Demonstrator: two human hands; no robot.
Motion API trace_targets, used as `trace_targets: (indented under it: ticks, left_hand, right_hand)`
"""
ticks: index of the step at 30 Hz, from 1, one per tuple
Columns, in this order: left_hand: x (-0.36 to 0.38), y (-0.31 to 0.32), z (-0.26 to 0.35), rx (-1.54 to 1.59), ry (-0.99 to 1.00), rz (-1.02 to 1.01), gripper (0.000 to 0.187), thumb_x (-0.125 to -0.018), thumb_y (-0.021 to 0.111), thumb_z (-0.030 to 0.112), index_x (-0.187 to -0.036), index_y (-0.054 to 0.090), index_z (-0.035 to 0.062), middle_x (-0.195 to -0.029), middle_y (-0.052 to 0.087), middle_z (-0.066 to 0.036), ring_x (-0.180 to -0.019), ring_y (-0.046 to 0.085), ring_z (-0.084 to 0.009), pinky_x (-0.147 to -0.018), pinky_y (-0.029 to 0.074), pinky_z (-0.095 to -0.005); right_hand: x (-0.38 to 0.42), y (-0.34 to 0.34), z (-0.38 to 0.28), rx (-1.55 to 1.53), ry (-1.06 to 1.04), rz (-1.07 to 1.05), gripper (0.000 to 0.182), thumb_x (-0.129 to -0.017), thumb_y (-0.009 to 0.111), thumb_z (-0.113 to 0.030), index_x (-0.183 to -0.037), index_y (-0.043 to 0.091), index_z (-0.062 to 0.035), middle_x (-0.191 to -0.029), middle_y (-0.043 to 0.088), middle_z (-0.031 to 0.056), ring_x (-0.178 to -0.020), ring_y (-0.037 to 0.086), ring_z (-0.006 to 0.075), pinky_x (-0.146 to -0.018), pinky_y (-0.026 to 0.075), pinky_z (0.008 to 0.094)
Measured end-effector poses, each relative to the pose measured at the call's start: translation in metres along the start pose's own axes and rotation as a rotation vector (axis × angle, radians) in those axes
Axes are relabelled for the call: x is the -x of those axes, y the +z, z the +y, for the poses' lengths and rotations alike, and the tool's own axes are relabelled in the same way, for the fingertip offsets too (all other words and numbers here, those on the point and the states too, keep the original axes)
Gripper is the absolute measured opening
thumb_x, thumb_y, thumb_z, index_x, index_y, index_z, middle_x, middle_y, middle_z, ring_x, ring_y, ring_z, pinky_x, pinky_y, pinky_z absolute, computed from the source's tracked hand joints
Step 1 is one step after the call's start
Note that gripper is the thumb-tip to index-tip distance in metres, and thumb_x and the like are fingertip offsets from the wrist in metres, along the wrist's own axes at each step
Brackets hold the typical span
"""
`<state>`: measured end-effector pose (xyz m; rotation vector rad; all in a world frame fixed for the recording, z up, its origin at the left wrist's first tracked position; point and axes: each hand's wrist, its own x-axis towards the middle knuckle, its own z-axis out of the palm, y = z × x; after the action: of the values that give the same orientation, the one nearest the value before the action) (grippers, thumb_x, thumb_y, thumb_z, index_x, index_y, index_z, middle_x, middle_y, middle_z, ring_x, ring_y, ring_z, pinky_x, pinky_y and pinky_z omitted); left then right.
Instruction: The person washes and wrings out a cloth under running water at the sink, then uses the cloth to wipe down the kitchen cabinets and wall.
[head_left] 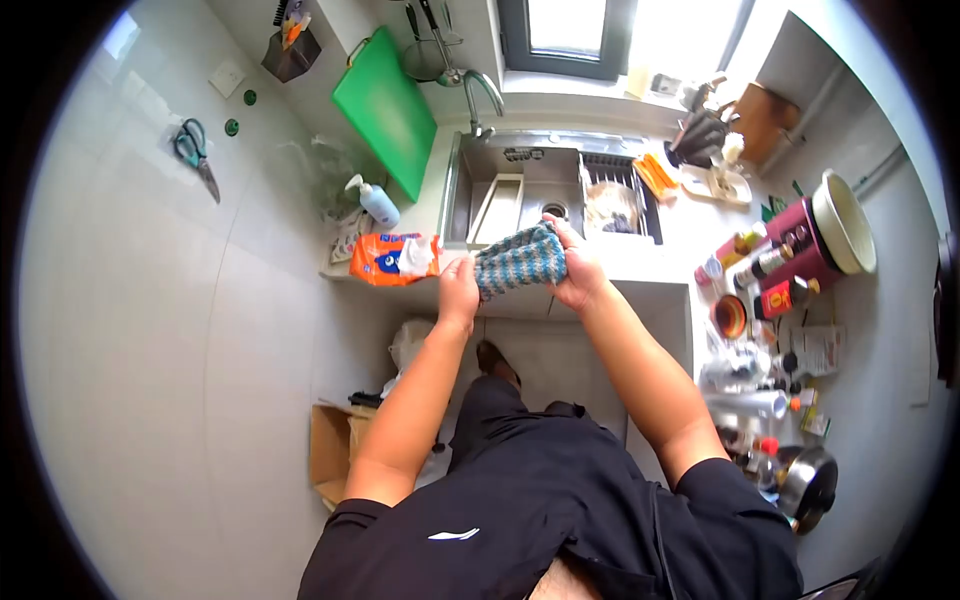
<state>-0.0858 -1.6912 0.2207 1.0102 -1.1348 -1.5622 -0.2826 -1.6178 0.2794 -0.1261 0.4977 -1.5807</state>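
Observation:
A folded cleaning cloth [520, 262] with blue-green and grey stripes is stretched between my two hands, in front of the sink's near edge. My left hand [460, 290] grips its left end with the fingers closed. At the right end, my right hand [578, 268] is closed on the cloth, thumb near its upper corner. Just beyond lies the steel sink [450, 200], which has a drain basket and a light-coloured board or tray [497, 208] in it. To the left of my left hand sits an orange pack of wipes [375, 262] with a white tissue at its opening.
A pump bottle [378, 204] and a green cutting board [385, 110] stand left of the sink, below the faucet [483, 95]. Bottles and jars crowd the right counter near a cream basin [842, 222]. Scissors [196, 158] hang on the left wall. A cardboard box [328, 452] is on the floor.

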Motion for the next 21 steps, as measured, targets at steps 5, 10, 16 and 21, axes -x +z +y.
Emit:
trace_targets:
  ticks: [5, 10, 16, 21]
  left_hand:
    - [-0.129, 0.017, 0.022, 0.324, -0.481, -0.108, 0.028, -0.105, 0.062, 0.038, -0.108, 0.063, 0.0105, -0.093, 0.070, -0.004, -0.075, 0.068, -0.0156, -0.059, 0.056, -0.0312]
    - [-0.227, 0.043, -0.014, 0.413, -0.595, -0.327, 0.030, -0.093, 0.071, 0.006, -0.116, 0.053, 0.0127, -0.106, 0.063, -0.007, -0.085, 0.065, -0.0199, -0.065, 0.060, -0.0338]
    - [-0.283, 0.058, -0.039, 0.307, -0.696, -0.274, 0.022, -0.095, 0.064, 0.007, -0.115, 0.056, 0.0085, -0.104, 0.062, -0.007, -0.081, 0.064, -0.0189, -0.060, 0.057, -0.0328]
    - [-0.317, 0.060, -0.054, -0.085, -0.664, -0.095, 0.037, -0.106, 0.059, 0.044, -0.103, 0.069, 0.0087, -0.089, 0.071, -0.003, -0.085, 0.067, -0.0129, -0.062, 0.054, -0.0296]
  right_hand:
    - [-0.138, -0.071, -0.016, 0.203, -0.129, 0.346, 0.020, -0.109, 0.056, -0.023, -0.116, 0.067, -0.0076, -0.103, 0.068, 0.0052, -0.091, 0.068, 0.0188, -0.081, 0.059, 0.0384]
    - [-0.202, -0.123, -0.030, 0.754, 0.066, 0.755, 0.020, -0.098, 0.069, -0.026, -0.100, 0.071, -0.0064, -0.081, 0.068, 0.0025, -0.073, 0.066, 0.0156, -0.066, 0.055, 0.0340]
    - [-0.329, -0.169, -0.063, 1.681, -0.217, 0.712, 0.040, -0.095, 0.066, -0.040, -0.082, 0.071, -0.0027, -0.076, 0.071, 0.0172, -0.070, 0.067, 0.0345, -0.070, 0.053, 0.0457]
    - [-0.478, -0.088, -0.109, 1.861, -0.162, 0.520, 0.040, -0.095, 0.062, -0.043, -0.090, 0.076, -0.0061, -0.093, 0.074, 0.0218, -0.088, 0.070, 0.0436, -0.079, 0.055, 0.0518]
